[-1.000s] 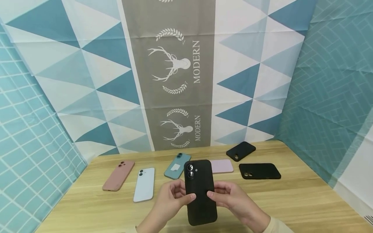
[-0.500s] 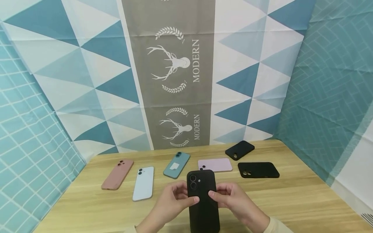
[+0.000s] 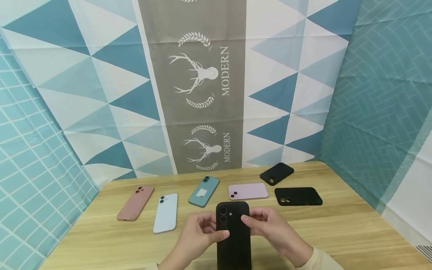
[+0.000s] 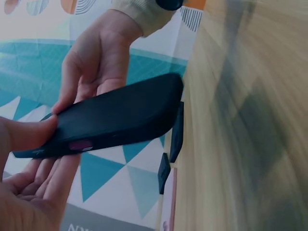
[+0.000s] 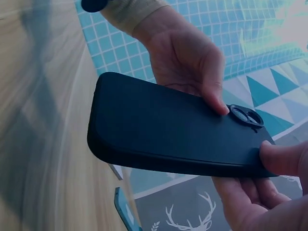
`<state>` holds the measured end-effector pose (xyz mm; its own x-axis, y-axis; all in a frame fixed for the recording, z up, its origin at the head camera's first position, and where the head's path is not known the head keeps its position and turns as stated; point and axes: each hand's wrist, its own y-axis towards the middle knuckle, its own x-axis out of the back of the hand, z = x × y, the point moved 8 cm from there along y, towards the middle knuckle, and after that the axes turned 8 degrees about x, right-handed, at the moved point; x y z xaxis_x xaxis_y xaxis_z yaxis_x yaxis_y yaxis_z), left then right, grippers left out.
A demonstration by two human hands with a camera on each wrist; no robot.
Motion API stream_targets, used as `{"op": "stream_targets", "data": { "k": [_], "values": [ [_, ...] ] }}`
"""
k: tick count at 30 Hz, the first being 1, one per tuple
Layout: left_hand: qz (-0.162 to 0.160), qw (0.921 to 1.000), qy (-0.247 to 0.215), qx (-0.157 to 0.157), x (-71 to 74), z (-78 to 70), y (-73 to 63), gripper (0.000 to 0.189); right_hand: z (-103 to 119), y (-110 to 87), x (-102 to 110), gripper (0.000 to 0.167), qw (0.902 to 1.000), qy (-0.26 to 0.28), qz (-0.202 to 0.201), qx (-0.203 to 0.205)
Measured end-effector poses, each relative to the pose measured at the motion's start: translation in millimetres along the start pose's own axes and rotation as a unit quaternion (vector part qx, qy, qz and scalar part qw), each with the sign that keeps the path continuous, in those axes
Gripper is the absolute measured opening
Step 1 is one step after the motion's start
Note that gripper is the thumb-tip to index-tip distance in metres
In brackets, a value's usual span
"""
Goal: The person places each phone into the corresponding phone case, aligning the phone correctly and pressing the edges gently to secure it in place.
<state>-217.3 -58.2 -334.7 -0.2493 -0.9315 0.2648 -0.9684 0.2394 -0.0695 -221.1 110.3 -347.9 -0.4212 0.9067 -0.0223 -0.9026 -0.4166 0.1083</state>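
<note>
Both hands hold a phone in a black case upright above the table's near edge, its back and two camera lenses facing the head view. The left hand grips its left edge, thumb on the back and fingers behind. On the other side the right hand pinches the edge higher up, thumb near the top corner. In the left wrist view the case's side has a small cutout with a purplish patch in it. Its black back fills the middle of the right wrist view. The phone's front is hidden in the head view.
On the wooden table lie a pink phone, a white phone, a teal phone with a white patch and a lilac phone. Two black cases lie at right. Patterned cloth hangs behind.
The cased phone has come down and nearer the body, uncovering the lilac phone's camera end. The right thumb now sits higher on the case's back.
</note>
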Motion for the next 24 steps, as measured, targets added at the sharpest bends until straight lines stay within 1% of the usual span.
{"op": "stream_targets", "data": {
  "k": [3,5,6,9,13,17,19,21,24],
  "values": [
    [0.029,0.9996,-0.002,0.006,-1.8,3.0,0.4,0.024,-1,-1.7,1,0.028,0.9998,-0.009,-0.017,0.003],
    [0.036,0.9993,0.0,0.011,-1.1,3.5,1.2,0.027,-2,-2.9,1,0.028,0.9996,-0.011,-0.025,0.005],
    [0.034,0.9994,0.001,0.008,-0.1,2.1,1.6,0.028,-2,-3.3,1,0.029,0.9995,-0.013,-0.029,0.006],
    [0.014,0.9998,-0.008,-0.007,4.6,-4.9,1.8,0.03,-1,-3.5,2,0.03,0.9989,-0.021,-0.041,0.001],
    [-0.026,0.9989,-0.02,-0.034,12.5,-14.3,-1.0,0.026,1,-2.4,1,0.03,0.9983,-0.031,-0.05,-0.001],
    [-0.048,0.9979,-0.018,-0.04,15.2,-17.1,-4.3,0.023,4,-2.1,2,0.035,0.998,-0.025,-0.058,-0.003],
    [-0.05,0.9979,-0.017,-0.038,14.8,-16.8,-5.7,0.023,8,-2.0,3,0.038,0.9976,-0.021,-0.065,0.004],
    [-0.045,0.9984,-0.015,-0.029,13.7,-15.2,-7.2,0.023,15,-2.4,5,0.041,0.9967,-0.024,-0.075,0.018],
    [-0.018,0.9993,-0.028,-0.013,9.9,-13.0,-9.2,0.026,24,-6.0,8,0.041,0.9941,-0.042,-0.091,0.041]
  ]
}}
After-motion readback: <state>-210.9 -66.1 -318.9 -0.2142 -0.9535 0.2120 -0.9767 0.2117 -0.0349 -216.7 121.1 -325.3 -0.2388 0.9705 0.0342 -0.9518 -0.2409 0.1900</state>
